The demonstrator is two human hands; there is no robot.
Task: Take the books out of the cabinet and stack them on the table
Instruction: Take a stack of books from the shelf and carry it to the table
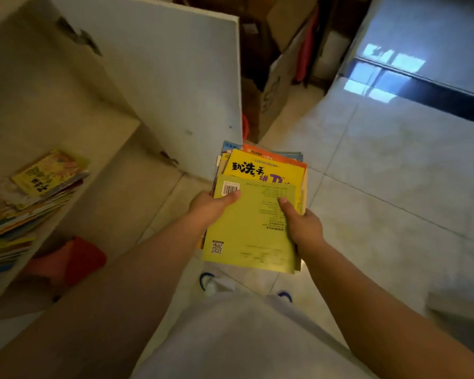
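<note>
I hold a stack of thin children's books (253,228) in both hands over the tiled floor. Its top book shows a green back cover with a barcode and a QR code; yellow, orange and blue covers stick out behind it. My left hand (211,207) grips the stack's left edge, thumb on the barcode. My right hand (303,224) grips its right edge, thumb on the green cover. A messy pile of more books (30,198) lies on a shelf of the open white cabinet (66,110) at the left.
The cabinet door (175,77) stands open, just beyond the held stack. A red object (77,258) lies on the cabinet's lower shelf. Cardboard boxes (279,77) stand behind the door. A pale table corner (460,307) shows at the right edge. Glossy floor tiles (394,173) stretch to the right.
</note>
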